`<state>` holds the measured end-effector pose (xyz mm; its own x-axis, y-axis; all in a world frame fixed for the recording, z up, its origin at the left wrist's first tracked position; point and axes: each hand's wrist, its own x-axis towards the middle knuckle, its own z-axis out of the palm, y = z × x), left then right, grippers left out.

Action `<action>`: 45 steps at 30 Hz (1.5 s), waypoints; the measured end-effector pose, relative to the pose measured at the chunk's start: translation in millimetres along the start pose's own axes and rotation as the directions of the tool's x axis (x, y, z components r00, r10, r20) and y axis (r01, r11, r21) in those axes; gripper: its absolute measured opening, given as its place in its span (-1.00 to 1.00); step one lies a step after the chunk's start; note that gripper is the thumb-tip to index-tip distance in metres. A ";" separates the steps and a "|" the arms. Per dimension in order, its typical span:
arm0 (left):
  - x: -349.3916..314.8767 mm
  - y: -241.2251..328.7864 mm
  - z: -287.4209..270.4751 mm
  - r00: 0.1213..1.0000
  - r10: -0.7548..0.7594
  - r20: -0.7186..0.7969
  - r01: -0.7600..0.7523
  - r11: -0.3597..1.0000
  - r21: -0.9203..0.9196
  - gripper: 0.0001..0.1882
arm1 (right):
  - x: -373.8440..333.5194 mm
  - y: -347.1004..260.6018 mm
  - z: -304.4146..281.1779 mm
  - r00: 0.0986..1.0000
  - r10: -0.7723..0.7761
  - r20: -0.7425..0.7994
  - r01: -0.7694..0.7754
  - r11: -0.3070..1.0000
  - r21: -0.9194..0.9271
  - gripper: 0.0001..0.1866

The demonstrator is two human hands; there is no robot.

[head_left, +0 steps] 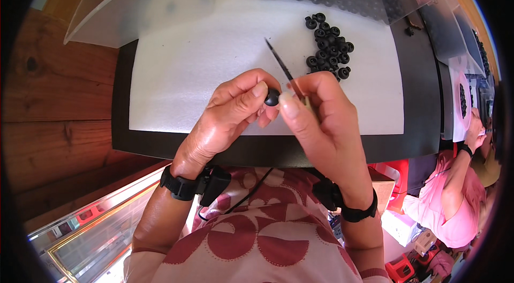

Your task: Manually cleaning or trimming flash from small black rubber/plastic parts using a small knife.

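Your left hand (230, 106) pinches the black ball (272, 97), which lies between your two hands. Your right hand (332, 120) grips the pointed tool (280, 62), whose long axis slants away from you, toward the left.

Black piece (272, 98): small, round, smooth, slightly shiny; held, partly covered, just off view centre toward 1 o'clock. Pointed tool (280, 61): thin, dark, held slanted, tip toward 11 o'clock; other end toward 5 o'clock, yellowish, partly hidden. Shaft runs on the black piece's 1 o'clock side; contact unclear.
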<state>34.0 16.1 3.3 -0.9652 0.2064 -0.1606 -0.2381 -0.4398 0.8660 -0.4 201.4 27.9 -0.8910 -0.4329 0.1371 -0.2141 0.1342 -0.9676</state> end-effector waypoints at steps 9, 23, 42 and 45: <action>-4.5 6.2 7.6 1.000 0.021 0.006 -0.022 0.991 0.130 -0.57 | 7.2 -6.0 -0.1 0.995 0.072 0.062 -0.083 0.980 0.180 -0.73; 6.8 146.0 -22.0 0.719 0.586 -0.375 -0.436 0.799 0.413 -0.68 | -12.3 -23.9 -34.9 0.977 0.206 -0.051 -0.183 0.940 0.287 -0.85; 70.8 12.5 45.2 0.968 0.228 0.107 -0.127 0.074 0.989 -0.74 | -41.5 -5.9 -66.1 0.971 0.207 -0.120 -0.180 0.962 0.207 -0.84; 76.3 17.6 55.7 0.983 0.170 0.065 -0.074 0.049 0.996 -0.75 | -41.8 -4.7 -69.5 0.972 0.199 -0.129 -0.175 0.969 0.176 -0.85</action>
<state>-37.9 72.8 32.7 -0.9826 0.1847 0.0200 0.1674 0.8338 0.5261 10.0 280.9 41.5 -0.9597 -0.2792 -0.0315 0.0187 0.0487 -0.9986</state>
